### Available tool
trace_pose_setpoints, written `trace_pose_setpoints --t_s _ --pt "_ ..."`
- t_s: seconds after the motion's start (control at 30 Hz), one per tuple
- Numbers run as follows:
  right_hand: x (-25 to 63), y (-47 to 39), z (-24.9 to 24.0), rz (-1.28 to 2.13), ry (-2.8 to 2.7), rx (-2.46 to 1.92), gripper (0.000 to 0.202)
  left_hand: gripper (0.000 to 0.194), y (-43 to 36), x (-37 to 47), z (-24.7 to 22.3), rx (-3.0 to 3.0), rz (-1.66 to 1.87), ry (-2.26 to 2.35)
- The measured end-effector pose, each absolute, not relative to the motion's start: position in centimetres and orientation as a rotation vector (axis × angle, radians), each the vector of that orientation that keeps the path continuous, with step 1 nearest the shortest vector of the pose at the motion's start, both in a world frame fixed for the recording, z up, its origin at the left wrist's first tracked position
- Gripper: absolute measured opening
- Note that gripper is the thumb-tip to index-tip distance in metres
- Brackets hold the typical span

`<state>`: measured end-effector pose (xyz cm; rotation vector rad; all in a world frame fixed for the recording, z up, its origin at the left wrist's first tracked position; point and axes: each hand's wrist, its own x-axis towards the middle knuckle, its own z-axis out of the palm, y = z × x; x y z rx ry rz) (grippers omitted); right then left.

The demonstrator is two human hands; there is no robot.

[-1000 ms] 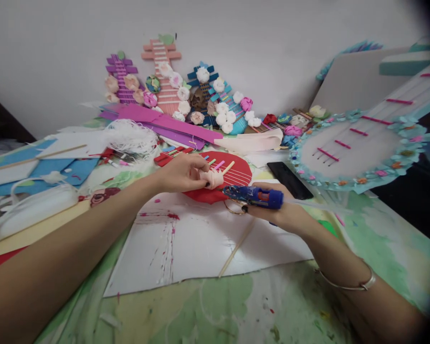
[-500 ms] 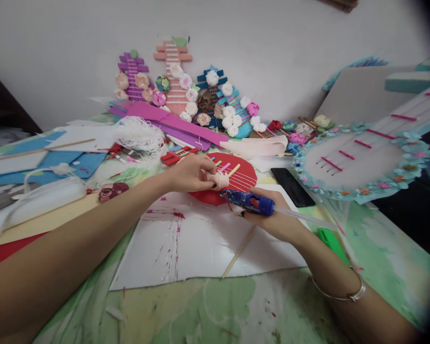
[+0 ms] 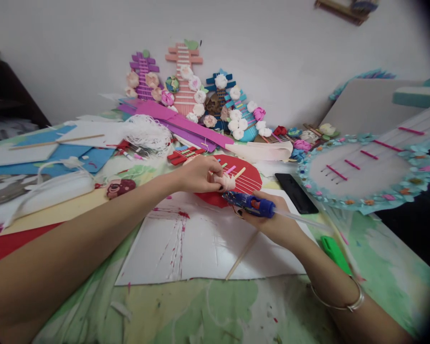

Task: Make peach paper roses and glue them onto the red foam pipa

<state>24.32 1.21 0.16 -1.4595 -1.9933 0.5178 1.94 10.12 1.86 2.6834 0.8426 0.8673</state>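
My left hand point(image 3: 202, 174) pinches a small pale pink paper flower point(image 3: 226, 182) above a red lute-shaped craft piece point(image 3: 251, 174). White strings and short coloured strips run across the red piece's face. In my right hand point(image 3: 272, 222) is a blue glue gun point(image 3: 252, 204), with a clear glue stick point(image 3: 301, 219) jutting from its back. The gun's nozzle is close under the flower; whether they touch I cannot tell. Beneath both hands lies a white sheet point(image 3: 200, 248) with red smears and dried glue strands, and a thin wooden stick point(image 3: 241, 255) rests on it.
A black phone point(image 3: 296, 193) and a green object point(image 3: 335, 253) lie on the right. Beyond them stands a large pale-blue flowered lute point(image 3: 347, 172). Several decorated lutes point(image 3: 186, 86) lean against the wall. White string point(image 3: 148, 136) and coloured sheets point(image 3: 68, 155) cover the left.
The whole view has shifted slightly, so things appear a little further right. Both hands stay near the red piece, still holding the flower and the glue gun.
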Motion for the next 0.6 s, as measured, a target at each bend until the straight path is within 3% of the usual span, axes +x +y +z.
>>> trace_pose_setpoints --t_s 0.6 --pt "24.14 0.72 0.42 0.439 -2.127 -1.501 0.009 0.009 10.01 1.95 1.87 2.68 0.845 0.849"
